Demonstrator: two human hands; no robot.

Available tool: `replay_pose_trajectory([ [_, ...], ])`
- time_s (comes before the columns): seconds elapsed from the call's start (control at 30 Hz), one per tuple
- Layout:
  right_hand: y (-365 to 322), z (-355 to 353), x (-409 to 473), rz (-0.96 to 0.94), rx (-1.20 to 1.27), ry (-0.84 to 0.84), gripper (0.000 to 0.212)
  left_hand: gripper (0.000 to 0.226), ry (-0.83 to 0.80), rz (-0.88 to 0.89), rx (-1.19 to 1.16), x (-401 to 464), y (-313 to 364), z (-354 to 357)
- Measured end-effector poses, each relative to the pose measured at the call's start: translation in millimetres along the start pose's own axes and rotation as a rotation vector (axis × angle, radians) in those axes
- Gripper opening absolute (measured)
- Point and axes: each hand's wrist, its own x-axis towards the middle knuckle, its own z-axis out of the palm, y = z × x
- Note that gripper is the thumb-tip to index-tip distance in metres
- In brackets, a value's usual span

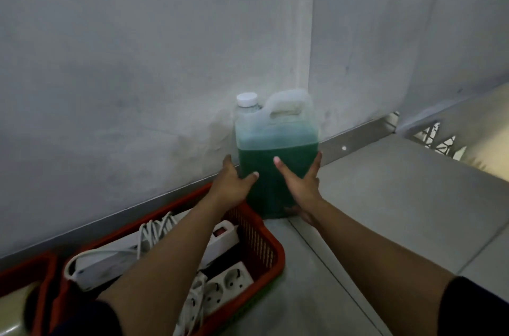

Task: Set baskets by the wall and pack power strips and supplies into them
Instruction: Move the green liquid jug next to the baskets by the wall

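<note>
A translucent plastic jug point(276, 140) with a white cap and green liquid stands upright on the floor against the wall. My left hand point(232, 183) presses its left side and my right hand point(301, 184) its right side, fingers spread around the lower body. A red basket point(265, 242) sits just left of the jug along the wall, holding white power strips point(220, 289) and coiled white cords. A second red basket point(33, 275) shows at the far left edge; its contents are unclear.
The grey wall point(137, 74) has a metal baseboard point(355, 134) along its foot. Grey tiled floor point(385, 211) spreads to the right. A metal railing or stair opening point(438, 140) lies at the far right.
</note>
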Motion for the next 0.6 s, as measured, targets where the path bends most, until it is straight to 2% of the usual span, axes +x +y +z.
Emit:
replay_pose_trajectory([
  [0.1, 10, 0, 29, -0.104, -0.011, 0.033, 0.131, 0.081, 0.027, 0.08, -0.023, 29, 4, 19],
  [0.2, 18, -8, 59, -0.176, -0.005, -0.021, 0.128, 0.068, 0.134, 0.067, 0.007, 47, 9, 39],
  [0.3, 23, -9, 66, -0.249, -0.017, 0.007, 0.108, 0.055, 0.23, 0.029, 0.039, 57, 13, 53],
  [0.37, 30, -6, 65, -0.28, -0.04, 0.045, 0.103, 0.054, 0.259, 0.019, 0.059, 66, 11, 57],
  [0.5, 43, -8, 69, -0.313, -0.124, 0.007, 0.105, 0.051, 0.294, -0.006, 0.069, 74, 6, 63],
  [0.6, 51, -6, 66, -0.286, -0.171, 0.025, 0.1, 0.048, 0.243, -0.004, 0.035, 72, 5, 57],
])
